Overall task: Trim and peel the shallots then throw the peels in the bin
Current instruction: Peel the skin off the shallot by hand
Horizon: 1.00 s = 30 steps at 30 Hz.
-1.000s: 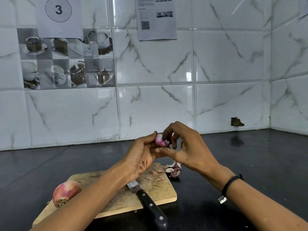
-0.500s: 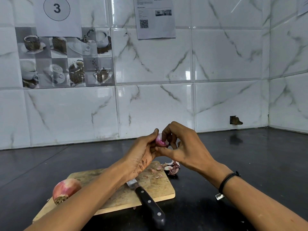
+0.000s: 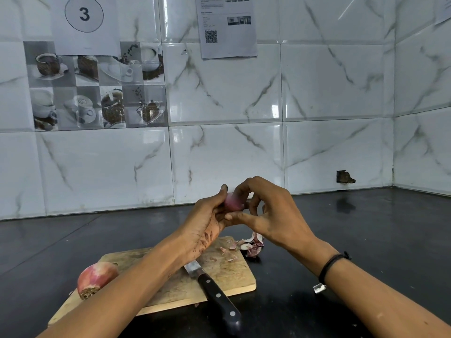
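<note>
Two hands meet in the air above the far edge of the board. Curled fingertips [image 3: 244, 189] of the right hand [image 3: 273, 215] pinch the top of a small glossy pink shallot [image 3: 233, 203], with the right thumb pressed beneath it. The left hand [image 3: 207, 223] grips the same bulb from the other side, thumb up along its flank, fingers wrapped under. Dark flecks stick to the back of that hand.

Bulb: smooth, shiny, pink-purple, paler at the top. It is partly hidden and slightly blurred, so whether any dry skin remains cannot be told.

Below the hands: a heap of papery purple-and-white peels [image 3: 252, 245] on the black countertop [image 3: 366, 240], at the far right corner of the worn rectangular wooden cutting board [image 3: 229, 274]. Smaller scraps are scattered on the board. A black-handled riveted kitchen knife [image 3: 214, 293] lies across the board's near right edge, blade under the left wrist, handle overhanging the counter. A larger unpeeled reddish shallot [image 3: 96, 279], root end toward the camera, sits at the board's left edge beside the left forearm. Thin black wristband [image 3: 329, 264] on the right wrist. Marbled white wall tiles [image 3: 317, 93] behind.
</note>
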### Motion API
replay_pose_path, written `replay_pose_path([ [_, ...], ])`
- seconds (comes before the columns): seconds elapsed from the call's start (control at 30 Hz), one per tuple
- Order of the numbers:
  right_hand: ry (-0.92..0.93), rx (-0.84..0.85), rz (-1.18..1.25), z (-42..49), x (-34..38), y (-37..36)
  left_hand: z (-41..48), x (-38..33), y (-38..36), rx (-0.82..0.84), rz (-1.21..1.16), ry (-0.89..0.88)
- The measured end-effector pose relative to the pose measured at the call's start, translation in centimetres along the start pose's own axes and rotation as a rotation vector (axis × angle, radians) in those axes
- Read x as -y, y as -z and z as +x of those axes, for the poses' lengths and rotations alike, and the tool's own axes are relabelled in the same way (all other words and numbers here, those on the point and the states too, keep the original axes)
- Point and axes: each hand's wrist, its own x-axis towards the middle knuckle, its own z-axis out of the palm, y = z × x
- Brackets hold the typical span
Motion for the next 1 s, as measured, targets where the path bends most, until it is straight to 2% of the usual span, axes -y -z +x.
replay_pose_path([
  [0.23,-0.066,-0.057,0.100,0.1,0.0,0.1,0.6,0.3,0.6,-0.053,0.023,-0.015],
  [0.43,-0.087,0.056,-0.031,0.0,-1.0,-0.5,0.3,0.4,0.5,-0.013,0.115,-0.032],
  [0.77,-0.016,0.198,-0.125,-0.2,-1.3,-1.0,0.3,-0.2,0.9,-0.151,0.111,-0.058],
  [1.0,-0.025,0.266,-0.196,-0.2,-1.6,-0.8,0.3,-0.1,1.4,-0.199,0.274,-0.009],
])
